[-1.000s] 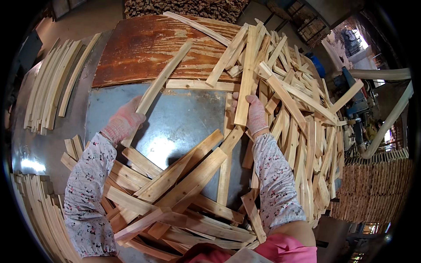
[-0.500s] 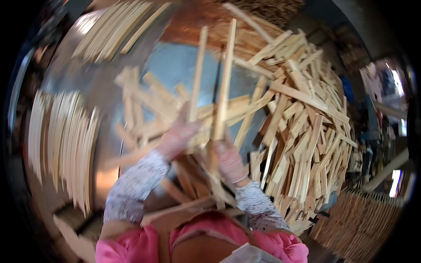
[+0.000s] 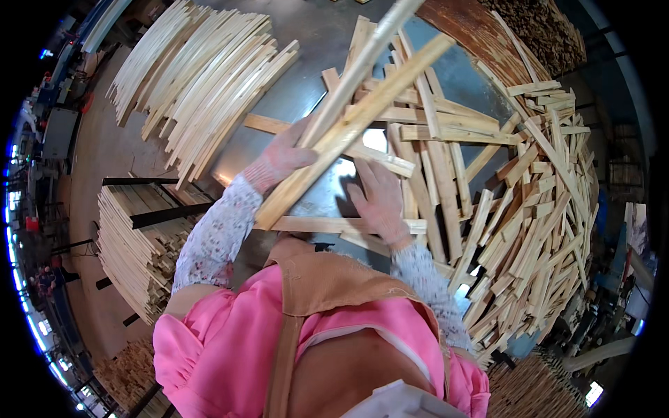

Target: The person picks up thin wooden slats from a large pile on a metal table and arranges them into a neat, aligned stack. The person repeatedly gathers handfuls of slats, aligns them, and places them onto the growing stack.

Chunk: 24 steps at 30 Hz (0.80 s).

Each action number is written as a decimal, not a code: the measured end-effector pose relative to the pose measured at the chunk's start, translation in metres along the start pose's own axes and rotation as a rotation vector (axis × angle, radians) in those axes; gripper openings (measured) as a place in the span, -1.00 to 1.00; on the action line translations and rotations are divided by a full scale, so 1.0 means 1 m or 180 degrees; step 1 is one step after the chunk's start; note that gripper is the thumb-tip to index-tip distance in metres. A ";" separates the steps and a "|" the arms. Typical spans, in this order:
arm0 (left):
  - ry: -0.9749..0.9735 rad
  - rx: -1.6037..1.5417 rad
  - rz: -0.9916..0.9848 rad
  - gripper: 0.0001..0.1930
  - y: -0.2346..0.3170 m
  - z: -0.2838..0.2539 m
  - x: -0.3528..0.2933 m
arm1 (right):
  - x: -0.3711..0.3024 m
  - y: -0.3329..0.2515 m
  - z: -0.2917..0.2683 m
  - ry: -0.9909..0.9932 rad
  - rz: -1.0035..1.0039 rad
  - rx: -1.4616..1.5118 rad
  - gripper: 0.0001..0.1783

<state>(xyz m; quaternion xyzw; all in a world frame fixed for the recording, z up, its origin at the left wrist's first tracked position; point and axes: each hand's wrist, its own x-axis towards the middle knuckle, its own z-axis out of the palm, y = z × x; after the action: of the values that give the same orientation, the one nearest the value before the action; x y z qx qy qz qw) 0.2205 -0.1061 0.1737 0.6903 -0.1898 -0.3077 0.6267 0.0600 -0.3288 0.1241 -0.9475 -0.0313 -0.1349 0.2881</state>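
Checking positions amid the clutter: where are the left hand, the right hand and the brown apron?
Left hand (image 3: pixel 281 156), head view: back of the hand.
Right hand (image 3: pixel 382 200), head view: back of the hand.
Brown apron (image 3: pixel 340 280), head view: the bib.

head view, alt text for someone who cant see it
A person's gloved left hand holds two wooden slats over a metal table, the right hand open. A jumbled slat heap lies to the right, slat rows at upper left.

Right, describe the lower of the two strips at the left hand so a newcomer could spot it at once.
Over the grey table, find the gloved left hand, then the lower wooden strip slanting up rightward beyond it. Its near end pokes out past the hand toward the floral sleeve, while the upper strip disappears at that hand.
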 end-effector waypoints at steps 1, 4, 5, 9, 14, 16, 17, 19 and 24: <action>0.0073 -0.0307 -0.0129 -0.02 -0.003 -0.020 -0.026 | 0.019 0.000 0.028 0.0134 -0.0319 -0.0172 -0.41; 0.0261 0.0316 -0.0379 -0.05 -0.017 -0.082 -0.068 | 0.073 0.004 0.083 -0.0289 -0.0435 -0.0744 -0.51; 0.0279 0.0049 -0.0423 -0.06 -0.027 -0.101 -0.081 | 0.085 0.015 0.099 -0.0389 -0.0353 -0.0935 -0.52; 0.0170 -0.0676 -0.0609 -0.08 -0.072 -0.156 -0.122 | 0.121 0.036 0.102 -0.0446 0.0645 -0.1884 -0.60; 0.0081 -0.0639 -0.0584 -0.34 -0.146 -0.174 -0.098 | 0.118 0.090 0.156 -0.0636 0.1511 -0.1135 -0.71; 0.0025 -0.0361 -0.1044 -0.42 -0.212 -0.189 -0.076 | 0.110 -0.001 0.182 -0.0796 0.0582 -0.0878 -0.77; -0.0082 -0.0216 -0.1270 -0.46 -0.239 -0.186 -0.060 | 0.115 -0.028 0.203 -0.1302 0.0830 -0.0610 -0.75; -0.0186 0.0429 -0.1069 -0.42 -0.243 -0.183 -0.039 | 0.114 -0.072 0.241 -0.1356 0.1611 0.0179 -0.45; 0.0183 0.3162 -0.0639 -0.27 -0.146 -0.209 -0.056 | 0.152 -0.148 0.275 -0.1294 0.2172 0.1267 0.06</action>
<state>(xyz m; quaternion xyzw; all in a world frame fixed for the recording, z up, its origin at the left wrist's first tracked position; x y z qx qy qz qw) 0.2992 0.1076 0.0460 0.9281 -0.2286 -0.2199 0.1951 0.2510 -0.0561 0.0257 -0.8369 0.2018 0.1657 0.4810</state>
